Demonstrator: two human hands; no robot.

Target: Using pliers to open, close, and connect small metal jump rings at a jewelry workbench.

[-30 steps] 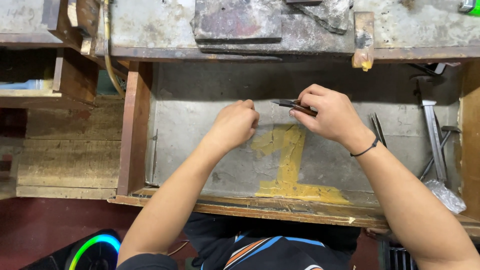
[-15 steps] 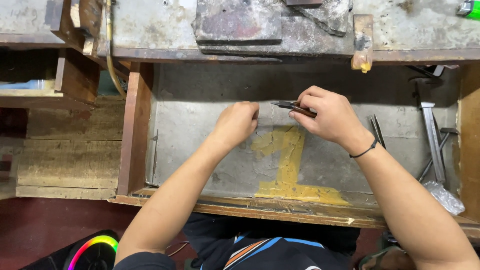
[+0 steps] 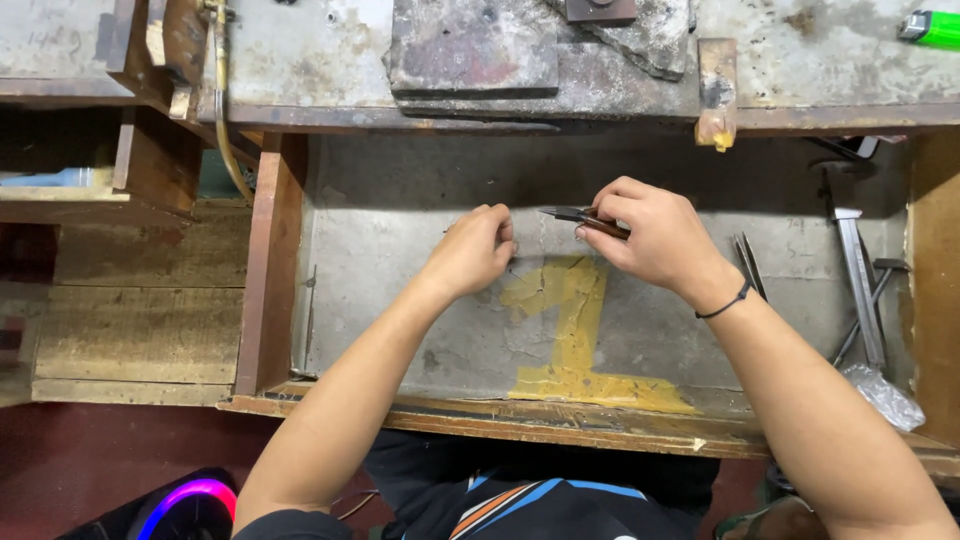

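My right hand (image 3: 655, 235) grips small dark pliers (image 3: 578, 217) with brownish handles, their jaws pointing left. My left hand (image 3: 472, 250) is curled just left of the jaws, fingertips pinched together over the grey tray floor; whatever it pinches is too small to make out. Both hands hover over a wide shallow drawer (image 3: 400, 210) with a worn grey bottom and a peeling yellow painted mark (image 3: 575, 340). A thin black band circles my right wrist.
Tweezers (image 3: 748, 265) lie right of my right hand. Long metal tools (image 3: 858, 285) and a crumpled clear bag (image 3: 882, 395) sit at the drawer's right end. Above is a stained metal bench with a dark block (image 3: 475, 45) and a green lighter (image 3: 928, 27).
Both hands have stayed nearly in place; my left hand's fingers have closed slightly nearer the plier jaws.
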